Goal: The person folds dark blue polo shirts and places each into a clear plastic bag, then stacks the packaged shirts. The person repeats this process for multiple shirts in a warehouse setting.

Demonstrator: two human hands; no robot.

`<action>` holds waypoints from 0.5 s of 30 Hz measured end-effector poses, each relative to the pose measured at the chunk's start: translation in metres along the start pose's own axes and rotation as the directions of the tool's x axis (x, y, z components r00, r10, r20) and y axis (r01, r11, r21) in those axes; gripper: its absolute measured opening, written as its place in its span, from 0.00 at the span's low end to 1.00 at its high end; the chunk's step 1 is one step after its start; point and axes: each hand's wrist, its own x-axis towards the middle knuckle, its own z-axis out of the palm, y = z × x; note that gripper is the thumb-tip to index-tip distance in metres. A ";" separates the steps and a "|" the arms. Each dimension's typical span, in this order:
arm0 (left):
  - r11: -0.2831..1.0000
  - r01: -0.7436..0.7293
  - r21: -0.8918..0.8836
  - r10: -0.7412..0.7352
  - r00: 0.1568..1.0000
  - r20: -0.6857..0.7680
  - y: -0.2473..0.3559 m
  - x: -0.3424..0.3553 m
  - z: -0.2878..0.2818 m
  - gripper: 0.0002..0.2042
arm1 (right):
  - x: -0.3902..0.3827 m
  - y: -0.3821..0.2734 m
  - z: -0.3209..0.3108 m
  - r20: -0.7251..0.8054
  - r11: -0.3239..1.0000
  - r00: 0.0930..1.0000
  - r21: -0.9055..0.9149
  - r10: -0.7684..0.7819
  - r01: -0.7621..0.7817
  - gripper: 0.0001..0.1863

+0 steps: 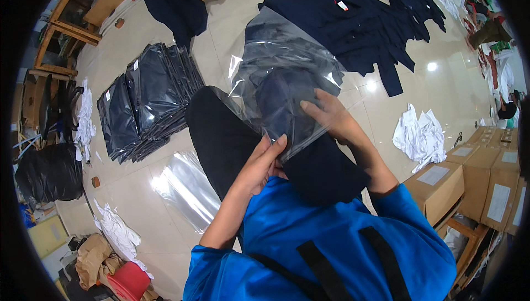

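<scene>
A large clear plastic bag point(287, 41) stretches over my lap toward the floor ahead. Dark cloth shows through the film; whether it lies inside or underneath, I cannot tell. My left hand point(262, 162) pinches the near corner of the bag between thumb and fingers. At the bag's right side, my right hand point(333, 116) holds the film, its thumb on top and its other fingers partly hidden. Beyond the bag, dark navy garments point(353, 30) lie spread on the floor, one with a white and red tag.
To the left stand stacks of dark garments in clear bags point(152, 96). Flat clear plastic sleeves point(185, 188) lie beside my left leg. White cloth point(420, 138) is heaped at the right, near cardboard boxes point(436, 188). A red bucket point(128, 280) sits at the lower left.
</scene>
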 end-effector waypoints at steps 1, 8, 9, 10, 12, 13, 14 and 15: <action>0.999 -0.034 -0.036 0.034 0.999 -0.023 -0.009 0.000 -0.002 0.30 | -0.001 -0.004 -0.002 0.025 0.989 0.997 0.130 0.072 -0.075 0.37; 0.996 -0.082 -0.026 0.083 0.996 0.031 -0.014 -0.013 -0.010 0.29 | 0.017 -0.015 0.001 0.066 0.981 0.982 0.092 -0.175 0.168 0.32; 0.996 -0.089 0.001 0.089 0.996 0.013 -0.013 -0.013 -0.008 0.28 | 0.035 -0.009 0.013 0.039 0.936 0.975 0.292 -0.219 0.199 0.27; 0.995 -0.094 0.028 0.094 0.996 -0.004 -0.012 -0.012 -0.005 0.28 | 0.043 -0.001 0.017 -0.042 0.928 0.979 0.312 -0.200 0.203 0.26; 0.996 -0.093 0.013 0.094 0.994 -0.048 -0.012 -0.011 -0.004 0.27 | 0.048 -0.015 0.018 -0.188 0.912 0.969 0.350 -0.158 0.216 0.24; 0.996 -0.085 -0.024 0.083 0.994 -0.068 -0.014 -0.009 -0.006 0.27 | 0.050 -0.010 0.015 -0.144 0.920 0.985 0.367 -0.092 0.139 0.25; 0.995 -0.080 -0.065 0.074 0.993 -0.088 -0.015 -0.007 -0.008 0.27 | 0.047 -0.009 0.009 -0.033 0.932 0.998 0.356 -0.052 0.061 0.28; 0.994 -0.092 -0.067 0.083 0.990 -0.116 -0.014 -0.007 -0.008 0.26 | 0.040 -0.010 0.000 0.073 0.942 0.997 0.335 -0.008 -0.017 0.31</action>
